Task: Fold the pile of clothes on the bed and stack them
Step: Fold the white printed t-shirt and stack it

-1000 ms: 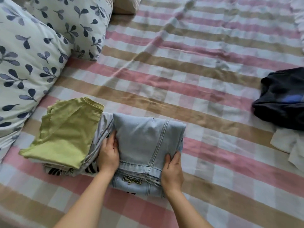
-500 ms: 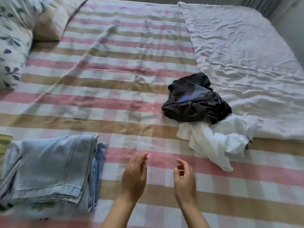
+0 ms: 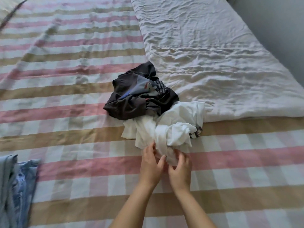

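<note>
Where the white garment (image 3: 172, 129) trails nearest, left grip (image 3: 150, 167) and right grip (image 3: 180, 171) pinch it.

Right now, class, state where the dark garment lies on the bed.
Head view: the dark garment lies crumpled mid-bed, touching the white garment on its near side, at the quilt's edge.

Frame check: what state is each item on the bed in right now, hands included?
white garment: crumpled, unfolded, near end held by both hands.
dark garment: crumpled, unfolded, lying against the white garment, not touched by either hand.
jeans: folded, at the left edge, partly out of view.
white quilt: spread out, wrinkled.
left hand: grips the white garment.
right hand: grips the white garment.
</note>
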`<state>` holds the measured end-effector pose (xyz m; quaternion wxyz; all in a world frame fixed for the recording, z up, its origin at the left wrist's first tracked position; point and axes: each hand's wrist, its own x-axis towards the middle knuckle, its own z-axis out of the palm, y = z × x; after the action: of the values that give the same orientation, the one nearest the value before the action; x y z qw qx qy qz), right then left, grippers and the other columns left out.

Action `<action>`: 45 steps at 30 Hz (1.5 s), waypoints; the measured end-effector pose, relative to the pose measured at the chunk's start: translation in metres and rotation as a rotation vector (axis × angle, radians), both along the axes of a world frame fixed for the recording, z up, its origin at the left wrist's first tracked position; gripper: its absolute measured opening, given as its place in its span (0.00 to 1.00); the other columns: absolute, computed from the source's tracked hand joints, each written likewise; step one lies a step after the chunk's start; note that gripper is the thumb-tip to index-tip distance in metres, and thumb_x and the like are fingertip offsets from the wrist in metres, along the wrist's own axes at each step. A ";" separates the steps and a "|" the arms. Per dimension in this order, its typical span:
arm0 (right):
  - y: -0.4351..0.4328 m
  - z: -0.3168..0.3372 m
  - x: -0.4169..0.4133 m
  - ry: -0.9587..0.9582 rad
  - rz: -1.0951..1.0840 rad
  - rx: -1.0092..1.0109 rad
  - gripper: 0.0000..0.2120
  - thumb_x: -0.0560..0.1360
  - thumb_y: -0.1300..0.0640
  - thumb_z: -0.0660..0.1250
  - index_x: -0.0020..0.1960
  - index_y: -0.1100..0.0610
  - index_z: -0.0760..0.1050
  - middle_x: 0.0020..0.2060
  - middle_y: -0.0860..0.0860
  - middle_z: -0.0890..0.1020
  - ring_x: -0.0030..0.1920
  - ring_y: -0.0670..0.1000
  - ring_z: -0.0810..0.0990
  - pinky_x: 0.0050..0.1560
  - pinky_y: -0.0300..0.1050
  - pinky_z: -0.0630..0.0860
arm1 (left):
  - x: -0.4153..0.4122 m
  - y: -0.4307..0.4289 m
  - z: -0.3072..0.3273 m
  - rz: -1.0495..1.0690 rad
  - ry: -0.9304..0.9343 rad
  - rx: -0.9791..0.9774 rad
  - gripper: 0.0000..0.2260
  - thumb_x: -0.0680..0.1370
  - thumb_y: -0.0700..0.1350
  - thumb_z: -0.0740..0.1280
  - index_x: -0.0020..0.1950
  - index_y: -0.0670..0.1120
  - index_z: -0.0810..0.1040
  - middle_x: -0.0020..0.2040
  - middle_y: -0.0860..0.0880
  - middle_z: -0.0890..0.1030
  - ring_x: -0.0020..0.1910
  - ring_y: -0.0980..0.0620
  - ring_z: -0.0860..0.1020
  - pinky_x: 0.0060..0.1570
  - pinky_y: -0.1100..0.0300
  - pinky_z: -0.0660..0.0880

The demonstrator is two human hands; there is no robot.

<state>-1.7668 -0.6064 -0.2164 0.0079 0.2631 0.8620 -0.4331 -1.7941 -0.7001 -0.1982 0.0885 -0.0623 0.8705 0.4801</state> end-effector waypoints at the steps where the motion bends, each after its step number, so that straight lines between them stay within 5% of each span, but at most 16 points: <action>1: 0.002 -0.004 -0.003 -0.010 0.022 -0.034 0.22 0.71 0.63 0.70 0.64 0.61 0.72 0.56 0.58 0.76 0.60 0.57 0.72 0.58 0.43 0.67 | -0.005 0.007 -0.003 0.057 -0.030 0.028 0.23 0.72 0.40 0.70 0.66 0.40 0.68 0.60 0.46 0.73 0.58 0.48 0.72 0.60 0.53 0.71; 4: 0.004 -0.008 -0.009 -0.005 0.059 -0.175 0.15 0.74 0.60 0.67 0.61 0.58 0.75 0.50 0.54 0.82 0.52 0.54 0.79 0.51 0.47 0.75 | -0.014 0.016 -0.005 0.236 -0.061 0.098 0.17 0.71 0.37 0.70 0.58 0.43 0.72 0.50 0.49 0.78 0.50 0.50 0.77 0.53 0.55 0.74; 7: 0.000 0.001 -0.001 0.079 0.080 -0.242 0.05 0.73 0.61 0.68 0.49 0.55 0.77 0.41 0.48 0.82 0.42 0.48 0.80 0.40 0.38 0.73 | -0.008 0.009 0.001 0.319 -0.092 0.216 0.11 0.72 0.33 0.67 0.51 0.45 0.74 0.43 0.51 0.79 0.45 0.50 0.79 0.47 0.58 0.76; 11: -0.015 0.026 0.029 0.139 0.156 -0.376 0.04 0.74 0.57 0.69 0.48 0.52 0.79 0.41 0.47 0.83 0.43 0.45 0.81 0.43 0.40 0.76 | 0.021 -0.019 0.024 0.360 -0.103 0.382 0.10 0.74 0.32 0.65 0.48 0.47 0.76 0.41 0.52 0.80 0.38 0.61 0.79 0.38 0.68 0.76; 15: -0.049 0.052 0.086 0.113 0.129 -0.571 0.05 0.75 0.58 0.68 0.49 0.53 0.81 0.41 0.49 0.84 0.44 0.48 0.82 0.46 0.42 0.78 | 0.076 -0.056 0.050 0.372 -0.135 0.392 0.10 0.74 0.33 0.66 0.48 0.48 0.77 0.44 0.48 0.81 0.42 0.55 0.80 0.41 0.64 0.77; 26: -0.104 0.039 0.288 -0.307 -0.172 -0.778 0.11 0.75 0.68 0.64 0.51 0.54 0.75 0.38 0.50 0.84 0.39 0.46 0.82 0.36 0.34 0.75 | 0.279 -0.107 0.041 0.301 -0.342 0.295 0.13 0.72 0.32 0.67 0.43 0.50 0.78 0.39 0.49 0.82 0.39 0.56 0.80 0.41 0.65 0.76; 35: -0.095 0.028 0.325 -0.218 -0.220 -0.473 0.15 0.73 0.66 0.67 0.54 0.51 0.68 0.46 0.47 0.77 0.49 0.52 0.78 0.40 0.28 0.71 | 0.307 -0.098 0.017 0.301 -0.481 0.442 0.11 0.73 0.31 0.65 0.46 0.47 0.77 0.44 0.47 0.81 0.44 0.53 0.78 0.44 0.65 0.75; 39: -0.083 0.034 0.327 0.044 0.135 -0.067 0.31 0.62 0.63 0.78 0.60 0.52 0.68 0.58 0.52 0.67 0.54 0.47 0.70 0.49 0.23 0.68 | 0.296 -0.095 0.024 0.435 -0.626 0.728 0.11 0.77 0.32 0.59 0.47 0.45 0.77 0.44 0.45 0.80 0.42 0.51 0.78 0.40 0.58 0.75; 42: -0.078 0.036 0.326 0.092 0.402 0.142 0.39 0.59 0.63 0.79 0.64 0.45 0.64 0.63 0.56 0.65 0.60 0.50 0.68 0.49 0.37 0.75 | 0.291 -0.094 0.032 0.408 -0.613 0.889 0.13 0.76 0.30 0.57 0.47 0.44 0.77 0.43 0.48 0.80 0.42 0.52 0.79 0.42 0.59 0.76; 45: -0.070 0.034 0.311 0.190 0.304 0.172 0.28 0.64 0.71 0.74 0.60 0.52 0.76 0.50 0.57 0.75 0.45 0.53 0.78 0.37 0.45 0.79 | 0.287 -0.090 0.038 0.282 -0.568 0.873 0.15 0.72 0.25 0.58 0.47 0.42 0.77 0.45 0.47 0.82 0.46 0.52 0.80 0.45 0.60 0.78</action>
<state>-1.4554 -0.6760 -0.1821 -0.0305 0.0875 0.9225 -0.3748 -1.5074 -0.7902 -0.1606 0.2726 -0.2633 0.5151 0.7688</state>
